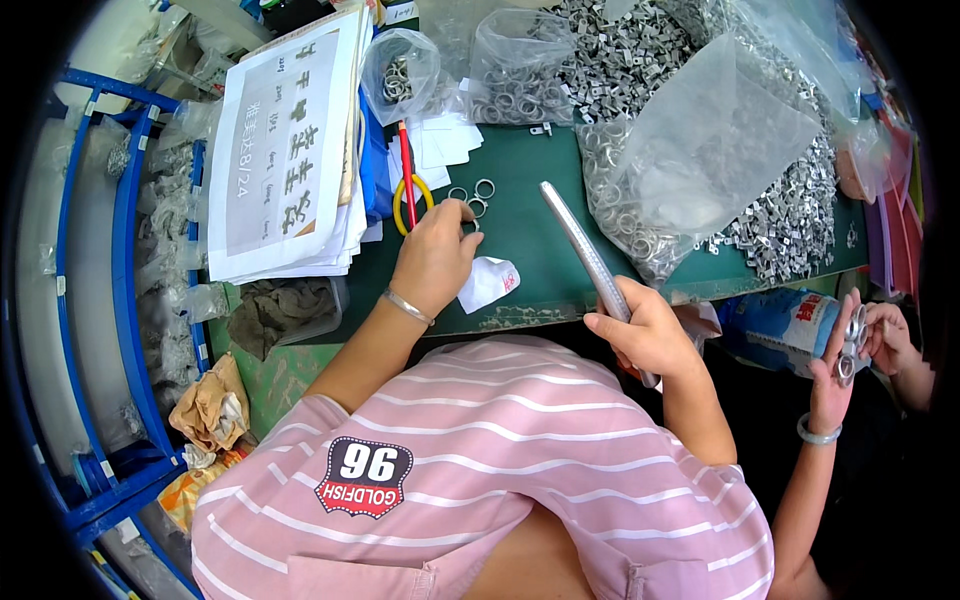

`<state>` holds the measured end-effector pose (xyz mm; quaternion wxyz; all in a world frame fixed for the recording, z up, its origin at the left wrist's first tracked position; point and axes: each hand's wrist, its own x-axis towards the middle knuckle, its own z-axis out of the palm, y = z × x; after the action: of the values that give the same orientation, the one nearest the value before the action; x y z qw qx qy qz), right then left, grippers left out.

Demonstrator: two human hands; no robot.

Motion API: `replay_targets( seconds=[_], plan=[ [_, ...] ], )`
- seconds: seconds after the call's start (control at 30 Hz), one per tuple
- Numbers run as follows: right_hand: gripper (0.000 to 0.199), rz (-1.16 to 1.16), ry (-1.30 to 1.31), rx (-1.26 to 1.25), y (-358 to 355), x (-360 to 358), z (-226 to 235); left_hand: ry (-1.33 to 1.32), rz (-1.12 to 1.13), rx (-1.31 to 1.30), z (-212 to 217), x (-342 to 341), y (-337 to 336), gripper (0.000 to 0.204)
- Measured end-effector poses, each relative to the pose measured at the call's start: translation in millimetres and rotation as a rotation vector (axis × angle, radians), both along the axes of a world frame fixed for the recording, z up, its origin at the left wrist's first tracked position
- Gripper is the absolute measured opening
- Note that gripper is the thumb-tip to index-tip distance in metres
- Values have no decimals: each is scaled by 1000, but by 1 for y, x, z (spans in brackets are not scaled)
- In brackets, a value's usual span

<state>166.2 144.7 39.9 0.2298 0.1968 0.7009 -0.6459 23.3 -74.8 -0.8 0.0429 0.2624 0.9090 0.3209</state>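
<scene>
My right hand (645,330) is wrapped round the thick end of a tapered metal ring mandrel (580,240), which slants up and left over the green table. My left hand (437,258) rests at the table, its thumb and fingertips closed on a small metal ring, partly hidden by the fingers. Just beyond those fingertips lie a few loose metal rings (484,188). A scrap of white paper (489,284) with red marks sits beside my left thumb. Yellow-handled scissors (412,204) and a red pen (405,150) lie left of the rings.
Clear bags of rings (625,190) and a heap of small metal clips (780,215) cover the back right. A paper stack (285,150) stands at left, near a blue shelf (125,220). Another person's hand (832,385) holds rings at right, near a blue package (780,325).
</scene>
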Motion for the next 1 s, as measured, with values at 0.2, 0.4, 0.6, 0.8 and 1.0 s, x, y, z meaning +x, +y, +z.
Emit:
replay_targets(
  seconds=[0.2, 0.4, 0.6, 0.8, 1.0],
  plan=[
    [21, 13, 56, 14, -4, 0, -1, 51, 2, -56, -8, 0, 2, 21],
    [21, 52, 119, 68, -3, 0, -3, -250, -48, 431, -2, 0, 8, 12],
    [19, 101, 60, 137, -6, -4, 5, -1260, 8, 1226, 22, -3, 18, 19],
    [21, 132, 91, 162, -6, -4, 2, -1158, -48, 1255, 13, -4, 17, 20],
    [22, 214, 239, 238, -15, -13, 5, -1112, -123, 808, 26, 8, 24, 23]
  ],
)
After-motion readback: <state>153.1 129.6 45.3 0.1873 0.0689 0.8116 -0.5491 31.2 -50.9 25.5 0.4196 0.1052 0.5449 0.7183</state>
